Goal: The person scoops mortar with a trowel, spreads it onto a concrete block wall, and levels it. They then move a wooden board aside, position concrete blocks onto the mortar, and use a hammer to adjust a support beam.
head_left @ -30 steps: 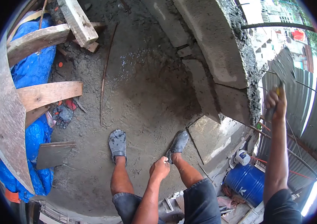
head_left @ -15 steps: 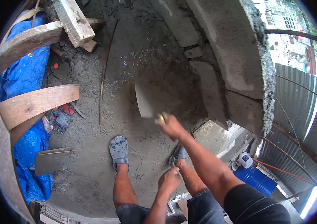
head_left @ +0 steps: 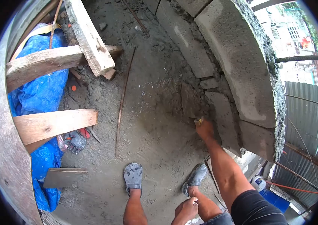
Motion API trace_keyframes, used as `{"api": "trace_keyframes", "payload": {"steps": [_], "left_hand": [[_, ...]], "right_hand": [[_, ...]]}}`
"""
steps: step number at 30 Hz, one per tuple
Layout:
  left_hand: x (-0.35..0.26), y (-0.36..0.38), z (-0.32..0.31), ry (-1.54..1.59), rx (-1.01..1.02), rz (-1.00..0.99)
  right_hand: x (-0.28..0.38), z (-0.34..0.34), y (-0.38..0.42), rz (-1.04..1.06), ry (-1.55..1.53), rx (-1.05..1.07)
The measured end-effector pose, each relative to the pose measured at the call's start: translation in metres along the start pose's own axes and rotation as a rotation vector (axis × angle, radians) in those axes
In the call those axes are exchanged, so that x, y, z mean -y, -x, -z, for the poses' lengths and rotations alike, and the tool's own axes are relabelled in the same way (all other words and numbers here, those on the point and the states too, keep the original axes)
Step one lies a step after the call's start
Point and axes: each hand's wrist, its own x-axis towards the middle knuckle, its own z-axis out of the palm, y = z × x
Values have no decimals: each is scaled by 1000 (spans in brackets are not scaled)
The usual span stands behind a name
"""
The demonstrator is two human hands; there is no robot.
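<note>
Head view: R hand (head_left: 204,129) is gripping a trowel (head_left: 189,103), fingers wrapped round the handle, a bit of yellow (head_left: 200,120) showing at the fist. Blade runs out ahead of the grip & slightly L, low over the wet mortar (head_left: 153,123); it's much the same grey, so can't tell if it's touching. Conc. block wall (head_left: 237,67) is just R of the grip, its bottom course v. near the knuckles.

L hand (head_left: 187,210) is well back from the grip, nearer the body, by the R shin. Fingers look curled in, but can't tell if it's closed on anything. R clog (head_left: 195,179) is btwn the two hands, a bit L of the straight line; L clog (head_left: 132,175) is back & farther L, spattered w/ grey.

Farther L of the grip, across the mortar, a thin rod (head_left: 123,108) lies lengthwise. Beyond it, still L: wooden planks (head_left: 58,125) over a blue tarp (head_left: 41,95). Back & R of the grip, past the forearm: white pail (head_left: 258,183) by a blue drum (head_left: 275,198), near corrugated sheeting (head_left: 305,116).
</note>
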Motion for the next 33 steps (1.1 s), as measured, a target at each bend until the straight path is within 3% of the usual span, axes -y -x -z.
{"api": "trace_keyframes", "payload": {"steps": [2, 4, 6, 8, 9, 11, 12, 14, 15, 17, 18, 20, 21, 23, 24, 26, 28, 30, 33], "left_hand": [[-7, 4, 11, -24, -18, -2], [-12, 10, 26, -94, -3, 13], [-12, 13, 41, -107, -117, 12], [-1, 19, 48, -116, -251, -12], [5, 24, 52, -154, -293, -18], [-10, 61, 74, -128, -359, -105], [-14, 85, 81, -99, -385, -181], [-95, 180, 132, -57, -562, -367], [-135, 222, 154, 25, -690, -533], [-190, 300, 207, -197, -1022, -655], [-221, 334, 223, -77, -1211, -632], [-228, 353, 299, -325, -1673, -724], [-232, 356, 342, -540, -1890, -611], [-243, 360, 399, -967, -2057, -471], [-224, 351, 430, -968, -2036, -486], [-187, 318, 476, -940, -1869, -188], [-190, 313, 466, -868, -1840, -203], [-202, 310, 458, -798, -1818, -219], [-203, 313, 455, -765, -1834, -173]], "right_hand": [[-6, 14, 28, -27, 71, -39], [-13, 35, 61, 31, -91, -129], [-25, 73, 106, 67, -183, -142], [-54, 117, 152, 161, -249, -106], [-27, 184, 188, 125, -328, 32], [-55, 246, 228, 109, -338, 105], [-45, 294, 254, -15, -426, 137], [-71, 351, 279, -2, -677, 111], [-78, 380, 287, -32, -866, 135], [-104, 416, 280, 88, -1142, 248], [-126, 420, 269, 3, -1396, 378], [-133, 433, 247, -146, -1246, 261], [-117, 446, 252, -176, -1215, 208], [-118, 450, 272, -226, -1331, 150], [-118, 449, 282, -214, -1363, 111], [-94, 443, 319, -134, -1418, 17], [-89, 445, 355, 2, -1506, 278], [-84, 435, 380, -173, -1533, 410], [-72, 401, 383, -182, -812, 402]]}}
